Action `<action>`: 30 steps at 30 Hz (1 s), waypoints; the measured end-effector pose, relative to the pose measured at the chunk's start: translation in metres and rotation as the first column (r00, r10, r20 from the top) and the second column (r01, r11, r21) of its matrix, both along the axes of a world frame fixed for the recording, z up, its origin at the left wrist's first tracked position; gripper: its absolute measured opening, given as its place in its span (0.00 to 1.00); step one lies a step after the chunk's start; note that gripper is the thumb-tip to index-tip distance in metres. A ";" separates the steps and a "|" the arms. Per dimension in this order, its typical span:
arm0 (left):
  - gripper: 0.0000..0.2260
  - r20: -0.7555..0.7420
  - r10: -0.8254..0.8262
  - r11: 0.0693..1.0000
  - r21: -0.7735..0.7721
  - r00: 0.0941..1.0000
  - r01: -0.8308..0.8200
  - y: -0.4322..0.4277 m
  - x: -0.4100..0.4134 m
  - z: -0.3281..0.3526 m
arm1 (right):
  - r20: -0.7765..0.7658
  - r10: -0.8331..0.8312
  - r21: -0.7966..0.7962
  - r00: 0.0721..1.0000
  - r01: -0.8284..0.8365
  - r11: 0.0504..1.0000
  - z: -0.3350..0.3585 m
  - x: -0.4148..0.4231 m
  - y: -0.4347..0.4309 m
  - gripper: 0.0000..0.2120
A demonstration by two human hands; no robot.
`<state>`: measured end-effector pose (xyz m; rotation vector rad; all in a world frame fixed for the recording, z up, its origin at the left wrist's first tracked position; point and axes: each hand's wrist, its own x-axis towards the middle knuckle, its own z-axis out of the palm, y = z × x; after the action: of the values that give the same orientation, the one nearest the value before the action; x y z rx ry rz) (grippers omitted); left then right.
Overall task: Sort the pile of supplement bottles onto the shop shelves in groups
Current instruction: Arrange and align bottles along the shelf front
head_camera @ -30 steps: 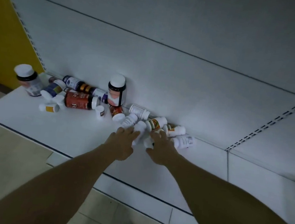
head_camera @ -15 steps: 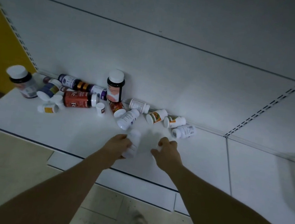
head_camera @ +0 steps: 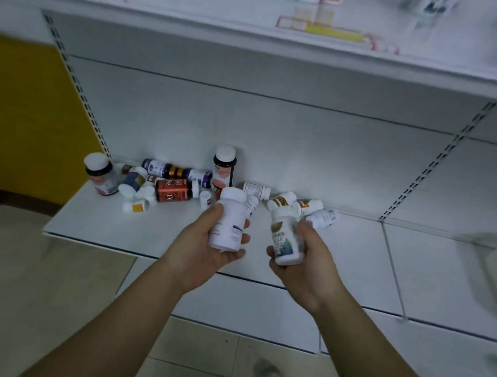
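While facing a low white metal shop shelf (head_camera: 357,256), a person is gripping one bottle in each hand above it: the left hand (head_camera: 200,245) is curling round a plain white plastic bottle with a white cap (head_camera: 228,220), the right hand (head_camera: 312,267) round a white bottle with a green-and-brown label (head_camera: 285,239). Behind them, the pile of mixed supplement bottles (head_camera: 176,186) is lying against the back panel, one dark white-capped bottle (head_camera: 224,167) standing upright.

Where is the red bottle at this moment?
In the head view, the red bottle lies on its side in the pile at the left of the lower shelf, in front and left of the upright dark bottle.
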<state>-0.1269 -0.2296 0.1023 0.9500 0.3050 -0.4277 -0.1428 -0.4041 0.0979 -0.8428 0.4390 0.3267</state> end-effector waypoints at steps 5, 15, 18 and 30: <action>0.16 0.055 -0.046 0.998 -0.049 0.997 0.049 0.016 -0.032 0.061 | 0.167 -0.042 -0.035 0.985 0.049 0.998 0.055 -0.038 0.017 0.09; 0.20 0.264 -0.084 0.986 -0.119 0.961 0.119 -0.001 -0.077 0.137 | 0.329 -0.102 -0.031 0.939 0.119 0.992 0.138 -0.084 0.005 0.13; 0.24 0.320 -0.091 0.990 -0.076 0.943 0.121 -0.029 -0.088 0.152 | 0.378 -0.168 -0.074 0.910 0.211 0.975 0.155 -0.100 -0.020 0.08; 0.15 0.503 -0.269 0.957 0.044 0.821 0.287 -0.236 -0.156 0.196 | 0.542 -0.413 -0.172 0.732 0.578 0.798 0.206 -0.207 -0.204 0.09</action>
<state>-0.2829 -0.4656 0.2983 1.0410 -0.3273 -0.4309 -0.3496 -0.6082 0.3039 -1.0566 0.2376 -0.4853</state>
